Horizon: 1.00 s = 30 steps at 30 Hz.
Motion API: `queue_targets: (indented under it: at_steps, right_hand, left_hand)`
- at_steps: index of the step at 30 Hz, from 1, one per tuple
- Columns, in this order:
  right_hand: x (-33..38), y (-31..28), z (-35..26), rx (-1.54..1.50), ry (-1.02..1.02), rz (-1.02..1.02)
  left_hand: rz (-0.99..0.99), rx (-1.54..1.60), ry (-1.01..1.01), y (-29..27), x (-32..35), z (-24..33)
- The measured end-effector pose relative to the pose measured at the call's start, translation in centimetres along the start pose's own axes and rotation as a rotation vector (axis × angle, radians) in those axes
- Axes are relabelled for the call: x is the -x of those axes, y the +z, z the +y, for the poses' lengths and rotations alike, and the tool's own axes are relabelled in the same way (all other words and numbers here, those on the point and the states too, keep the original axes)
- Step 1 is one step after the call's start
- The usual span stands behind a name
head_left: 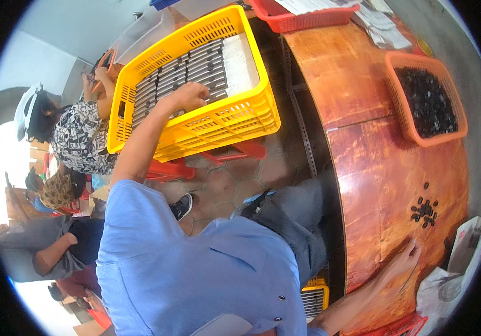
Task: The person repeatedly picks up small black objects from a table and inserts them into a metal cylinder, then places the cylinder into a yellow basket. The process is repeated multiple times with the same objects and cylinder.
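A large yellow plastic crate (235,120) holds rows of metal rods (181,70) with black fittings. My left hand (189,96) is over the crate's near side, its fingers bent down at the rods. Whether it grips one is hidden. On the wooden table (363,162) at the right, my right hand (404,260) rests low with its fingertips drawn together; anything between them is too small to make out. A thin stick-like piece (407,281) lies beside that hand. Just beyond it is a loose cluster of small black pieces (424,213).
An orange basket (458,120) of black parts stands on the table's far right. A red basket (307,21) with papers sits at the back. Red stools (240,151) are under the crate. A white bag (439,288) lies at right. Other people (83,134) work at left.
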State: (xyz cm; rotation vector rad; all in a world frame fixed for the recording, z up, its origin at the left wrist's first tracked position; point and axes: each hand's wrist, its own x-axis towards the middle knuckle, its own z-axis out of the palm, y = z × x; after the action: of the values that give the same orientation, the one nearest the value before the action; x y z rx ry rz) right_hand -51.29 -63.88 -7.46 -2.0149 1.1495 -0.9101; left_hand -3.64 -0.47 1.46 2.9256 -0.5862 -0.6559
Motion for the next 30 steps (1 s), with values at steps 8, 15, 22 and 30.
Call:
queue_targets:
  at_steps: [8,15,22,30]
  right_hand:
    - [0.6,0.9,-3.4,-0.032,0.063,0.043]
    - [4.1,7.3,-16.7,0.006,-0.280,-0.365]
    - [3.7,22.5,-26.5,0.177,-0.862,-0.666]
    - [4.0,29.6,-27.8,0.329,-0.937,-0.708]
  left_hand:
    - [0.019,0.036,0.050,-0.2,1.2,-0.9]
    - [-0.068,0.064,0.086,-0.5,1.3,-0.9]
    - [0.003,0.204,0.127,-0.8,0.2,-0.2]
    - [-0.094,0.057,0.087,-0.3,0.3,-1.3]
